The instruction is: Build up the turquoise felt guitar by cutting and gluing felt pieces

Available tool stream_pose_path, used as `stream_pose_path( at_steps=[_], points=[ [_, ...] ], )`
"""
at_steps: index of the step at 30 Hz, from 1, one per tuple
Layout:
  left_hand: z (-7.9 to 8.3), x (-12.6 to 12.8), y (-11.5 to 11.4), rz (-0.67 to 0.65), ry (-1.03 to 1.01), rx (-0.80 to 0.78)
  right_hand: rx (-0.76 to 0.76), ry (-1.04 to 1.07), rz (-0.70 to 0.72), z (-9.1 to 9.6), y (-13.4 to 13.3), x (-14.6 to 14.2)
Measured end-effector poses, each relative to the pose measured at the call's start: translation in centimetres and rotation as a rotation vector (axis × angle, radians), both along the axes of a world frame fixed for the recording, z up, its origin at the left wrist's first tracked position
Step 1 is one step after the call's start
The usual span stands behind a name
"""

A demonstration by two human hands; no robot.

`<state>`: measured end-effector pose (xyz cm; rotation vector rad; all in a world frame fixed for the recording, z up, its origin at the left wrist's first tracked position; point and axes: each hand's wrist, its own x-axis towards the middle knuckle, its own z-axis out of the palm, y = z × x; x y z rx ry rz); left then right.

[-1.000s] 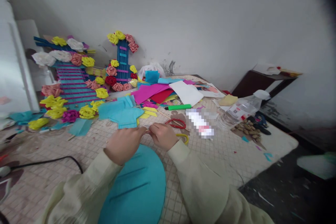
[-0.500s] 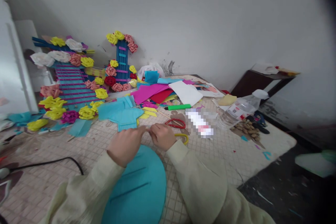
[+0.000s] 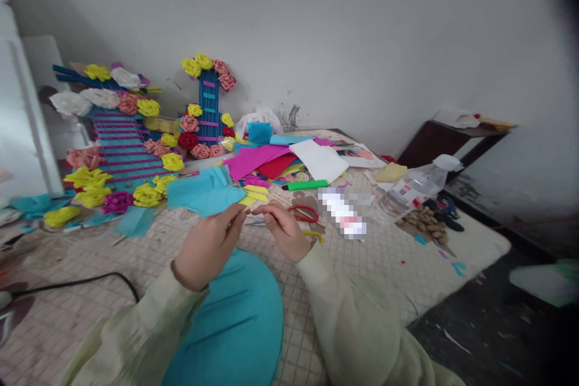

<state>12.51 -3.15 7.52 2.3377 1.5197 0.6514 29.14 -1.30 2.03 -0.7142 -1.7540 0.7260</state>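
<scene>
- Your left hand [image 3: 205, 247] and right hand [image 3: 284, 229] are raised just above the bench [image 3: 384, 253], fingertips meeting at the middle of the view.
- Between them you pinch a small thin piece [image 3: 249, 210]; it is too small and blurred to say what it is. Both hands are closed on it in a fingertip grip, the left thumb and forefinger at its left end, the right at its right end.
- Directly below your hands, at 6 o'clock, lies a large turquoise round sheet [image 3: 235, 325], partly covered by your cream sleeves.
- Just past your right hand, at about 2 o'clock from it, red-handled scissors [image 3: 304, 212] rest on the bench, with a yellow loop [image 3: 314, 234] touching the wrist side of that hand.
- At 11 o'clock from your hands sits a pile of turquoise paper pieces [image 3: 205, 193]; further on at 12 o'clock are magenta, red and white sheets [image 3: 280, 160] and a green marker [image 3: 308, 184].
- At 10 o'clock, against the wall, stand blue frames decked with paper flowers [image 3: 131, 145].
- At 3 o'clock a clear plastic bottle [image 3: 414, 188] lies on its side, near a heap of small brown bits [image 3: 427, 223].
- A black cable [image 3: 81, 282] runs along the bench at 8 o'clock.
</scene>
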Motion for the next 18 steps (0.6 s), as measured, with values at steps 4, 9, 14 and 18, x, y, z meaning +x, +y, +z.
stream_pose_path(
  at_steps=[4, 9, 14, 18],
  points=[
    [0.1, 0.0, -0.2, -0.004, -0.138, 0.041, -0.144, 0.073, 0.089, -0.2, -0.6, -0.5],
    [0.1, 0.0, -0.2, -0.017, -0.192, 0.02, -0.298, 0.259, 0.144, -0.2, -0.8, -1.0],
    [-0.1, 0.0, 0.3, -0.027, -0.306, -0.02, -0.49, 0.482, 0.256, -0.6, -0.5, -1.5],
    [-0.3, 0.2, 0.5, -0.051, -0.401, -0.073, -0.605, 0.652, 0.308, -1.0, -0.5, -1.7]
  ],
)
